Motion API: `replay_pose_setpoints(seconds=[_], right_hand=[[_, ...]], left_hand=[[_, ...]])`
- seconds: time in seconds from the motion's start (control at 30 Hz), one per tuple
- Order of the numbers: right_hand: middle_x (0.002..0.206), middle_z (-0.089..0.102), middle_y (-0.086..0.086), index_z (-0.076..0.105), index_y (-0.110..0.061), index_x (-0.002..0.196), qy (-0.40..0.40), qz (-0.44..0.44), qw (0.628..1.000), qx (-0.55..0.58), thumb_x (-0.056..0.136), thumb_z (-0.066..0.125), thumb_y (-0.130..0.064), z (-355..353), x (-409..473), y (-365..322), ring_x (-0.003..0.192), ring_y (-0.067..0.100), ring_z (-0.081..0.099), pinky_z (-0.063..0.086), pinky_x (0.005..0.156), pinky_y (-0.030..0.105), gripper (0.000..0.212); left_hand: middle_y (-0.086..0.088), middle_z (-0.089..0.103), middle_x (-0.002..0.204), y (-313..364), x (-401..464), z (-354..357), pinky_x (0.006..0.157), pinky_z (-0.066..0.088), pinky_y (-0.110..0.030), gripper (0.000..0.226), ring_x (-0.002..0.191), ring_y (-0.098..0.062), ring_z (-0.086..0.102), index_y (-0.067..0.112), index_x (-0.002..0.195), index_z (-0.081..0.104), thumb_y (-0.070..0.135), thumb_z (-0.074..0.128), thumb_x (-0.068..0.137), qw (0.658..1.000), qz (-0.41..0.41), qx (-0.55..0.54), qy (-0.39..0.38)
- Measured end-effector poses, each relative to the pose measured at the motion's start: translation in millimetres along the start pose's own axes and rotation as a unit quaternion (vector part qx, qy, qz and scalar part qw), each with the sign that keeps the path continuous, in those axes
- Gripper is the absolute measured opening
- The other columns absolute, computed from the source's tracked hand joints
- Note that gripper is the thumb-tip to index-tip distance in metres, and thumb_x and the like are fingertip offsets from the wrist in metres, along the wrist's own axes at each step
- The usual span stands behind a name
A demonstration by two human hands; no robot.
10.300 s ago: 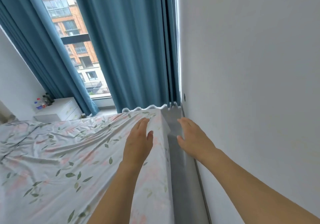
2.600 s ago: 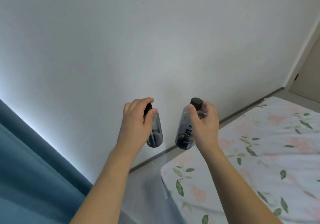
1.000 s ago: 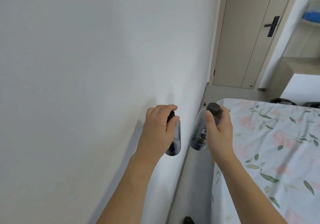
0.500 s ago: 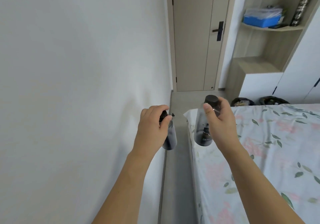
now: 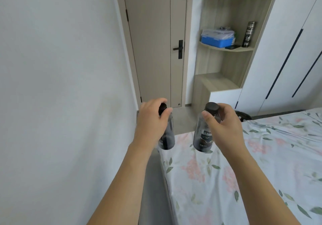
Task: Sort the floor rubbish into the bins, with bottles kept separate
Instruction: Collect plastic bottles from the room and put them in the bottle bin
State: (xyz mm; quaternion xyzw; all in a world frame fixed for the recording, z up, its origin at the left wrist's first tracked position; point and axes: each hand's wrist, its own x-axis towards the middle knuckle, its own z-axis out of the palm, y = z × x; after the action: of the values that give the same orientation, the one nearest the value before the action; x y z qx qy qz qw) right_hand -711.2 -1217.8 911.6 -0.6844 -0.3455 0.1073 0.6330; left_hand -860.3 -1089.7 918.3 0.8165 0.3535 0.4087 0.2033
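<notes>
My left hand (image 5: 151,122) grips a dark plastic bottle (image 5: 167,137) near its black cap, and the bottle hangs down upright. A second dark bottle (image 5: 203,138) with a black cap and a label reading "PH8" is held at the neck by my right hand (image 5: 223,125). Both bottles hang in the air over the near corner of the bed, side by side and apart. A black bin rim (image 5: 244,115) shows just past my right hand, beyond the bed; its inside is hidden.
A bed with a floral sheet (image 5: 252,169) fills the right. A narrow grey floor strip (image 5: 153,181) runs between the bed and the white wall (image 5: 61,102) on the left. Ahead are a closed door (image 5: 156,41), wooden shelves (image 5: 226,50) and a white wardrobe (image 5: 287,50).
The view has swung right from the wall towards the door and shelves, and tilted up a little. Both hands keep the same hold on the two bottles.
</notes>
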Motion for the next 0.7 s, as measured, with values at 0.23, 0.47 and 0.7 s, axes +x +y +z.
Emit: replay_pose_setpoints(seconds=[0.23, 0.47, 0.7], right_hand=[[0.099, 0.062, -0.022, 0.056, -0.032, 0.105, 0.08, 0.004, 0.996, -0.032, 0.085, 0.07, -0.034, 14, 117, 10, 0.095, -0.001, 0.058, 0.042, 0.077, 0.02, 0.024], [0.1, 0.063, -0.021, 0.056, -0.032, 0.106, 0.093, 0.02, 0.995, -0.038, 0.085, 0.069, -0.034, 35, 197, 53, 0.094, 0.002, 0.059, 0.044, 0.078, 0.022, 0.024], [0.098, 0.064, -0.018, 0.057, -0.03, 0.107, 0.104, 0.041, 0.993, -0.042, 0.086, 0.069, -0.035, 97, 309, 98, 0.092, 0.0, 0.06, 0.044, 0.075, 0.02, 0.024]], left_hand=[[0.015, 0.053, 0.098, -5, 136, 61, 0.089, 0.046, -0.034, 0.024, 0.102, -0.014, 0.044, 0.018, 0.114, 0.063, 0.025, 0.063, 0.092, 0.998, 0.06, -0.035, -0.007], [0.017, 0.052, 0.094, -40, 197, 110, 0.085, 0.044, -0.028, 0.023, 0.1, -0.015, 0.046, 0.02, 0.113, 0.064, 0.027, 0.064, 0.091, 0.996, 0.076, -0.04, -0.011], [0.03, 0.046, 0.092, -103, 309, 167, 0.085, 0.043, -0.023, 0.023, 0.103, -0.012, 0.045, 0.024, 0.113, 0.064, 0.03, 0.065, 0.09, 0.995, 0.072, -0.056, -0.025]])
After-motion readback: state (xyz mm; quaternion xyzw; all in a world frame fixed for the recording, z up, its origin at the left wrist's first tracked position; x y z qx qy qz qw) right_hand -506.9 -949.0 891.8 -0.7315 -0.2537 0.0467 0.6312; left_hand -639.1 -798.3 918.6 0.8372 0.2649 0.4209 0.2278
